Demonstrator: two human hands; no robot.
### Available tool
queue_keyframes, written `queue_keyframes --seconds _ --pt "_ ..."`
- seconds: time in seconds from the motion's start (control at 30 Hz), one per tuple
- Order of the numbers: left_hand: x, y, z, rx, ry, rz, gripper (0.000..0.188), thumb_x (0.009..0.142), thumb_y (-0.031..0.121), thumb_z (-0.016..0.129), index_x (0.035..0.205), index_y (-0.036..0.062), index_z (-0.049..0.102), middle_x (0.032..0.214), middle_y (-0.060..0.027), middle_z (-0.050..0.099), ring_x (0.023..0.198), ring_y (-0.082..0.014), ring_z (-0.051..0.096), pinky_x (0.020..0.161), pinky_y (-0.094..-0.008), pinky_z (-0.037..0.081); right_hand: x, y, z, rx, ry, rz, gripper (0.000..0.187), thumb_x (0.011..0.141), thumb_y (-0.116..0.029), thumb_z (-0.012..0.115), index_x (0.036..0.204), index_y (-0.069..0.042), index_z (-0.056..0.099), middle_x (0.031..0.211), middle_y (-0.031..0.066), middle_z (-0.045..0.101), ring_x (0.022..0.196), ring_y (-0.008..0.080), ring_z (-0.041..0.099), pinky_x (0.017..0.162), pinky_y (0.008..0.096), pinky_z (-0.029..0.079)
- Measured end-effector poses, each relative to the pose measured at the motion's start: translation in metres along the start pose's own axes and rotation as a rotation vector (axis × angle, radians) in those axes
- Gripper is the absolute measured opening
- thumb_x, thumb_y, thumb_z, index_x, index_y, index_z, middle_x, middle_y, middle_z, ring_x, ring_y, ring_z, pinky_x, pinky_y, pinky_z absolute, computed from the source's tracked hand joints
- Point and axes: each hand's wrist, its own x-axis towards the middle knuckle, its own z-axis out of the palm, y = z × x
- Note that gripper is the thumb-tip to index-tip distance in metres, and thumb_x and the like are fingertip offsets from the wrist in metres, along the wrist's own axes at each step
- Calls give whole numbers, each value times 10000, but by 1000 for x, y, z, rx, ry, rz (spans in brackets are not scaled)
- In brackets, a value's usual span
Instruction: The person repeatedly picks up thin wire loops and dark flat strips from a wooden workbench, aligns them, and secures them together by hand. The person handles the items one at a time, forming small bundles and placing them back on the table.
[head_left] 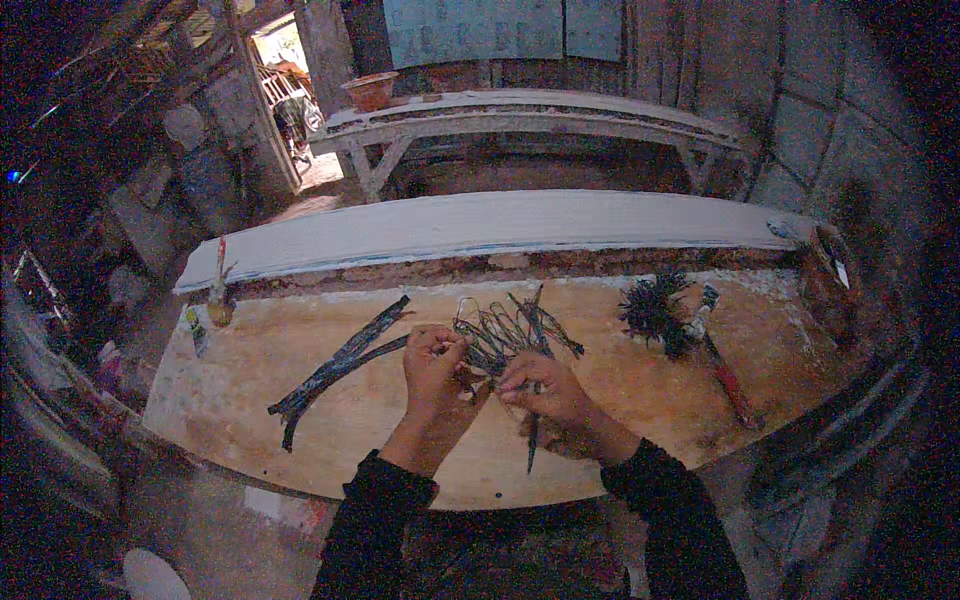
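Dark looped bundle (497, 335): centre of frame, above the tabletop, between the two hands. Loops fan out toward the upper edge. A straighter dark strand (532, 448) shows below the right hand, its tip pointing to the lower edge; that part's long axis runs nearly vertical in frame.

Left hand (435, 365): fingers curled, fingertips pinched on the bundle's left side. Right hand (548, 390): fingers bent and clamped on its lower right part. The hands are near each other; whether the fingertips touch cannot be told. Black sleeves (385, 510) enter from the lower edge.

Left of centre: flat dark strips (340, 365) lie slanting, lower left to upper right; one runs up to the left hand, contact unclear.

Right of centre: dark tufted bunch (655, 310), just beside a red-handled brush (728, 375) whose handle points lower right.

Beneath: pale wooden tabletop (220, 420). Behind it: long white-topped board (500, 222). Upper part: a bench (560, 118) bearing a reddish basin (371, 92) at its left end; bright doorway (320, 170), upper left.
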Motion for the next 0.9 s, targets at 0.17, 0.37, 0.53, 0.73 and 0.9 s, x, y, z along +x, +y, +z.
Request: queue_keyframes --seconds 0.17,0.37,0.53,0.73,0.9 --pt "-14 20 14 45 -9 19 210 807 -53 597 803 93 446 734 -9 510 606 -120 531 445 -275 461 -6 -17 18 131 -70 94 210 811 -125 672 987 -12 652 1104 56 526 968 174 529 810 335 452" --pt "6 -12 -9 271 -117 268 145 791 -89 577 730 36 536 842 -19 492 737 -112 535 537 -242 453 -4 -7 18 -191 -76 -128 300 759 -138 715 1040 -51 658 985 57 580 996 188 514 851 347 433" --pt "-20 1 14 348 -182 168 113 765 -69 614 700 18 585 917 -15 465 783 -112 521 626 -239 451 -3 0 1 -72 48 -66 147 727 -74 722 841 -51 632 847 42 577 897 163 547 826 335 442" --pt "2 -23 -14 323 -371 137 62 751 3 677 755 30 622 916 -14 463 820 -133 508 727 -276 439 4 5 -2 -11 526 146 132 773 -45 675 791 -67 545 778 -2 550 782 106 538 641 259 455" --pt "17 -52 -33 550 -610 448 79 777 62 689 826 46 629 929 -15 458 883 -129 490 759 -259 413 12 -33 4 3 699 412 140 811 -62 638 790 -76 500 741 -20 522 705 93 503 572 255 430"
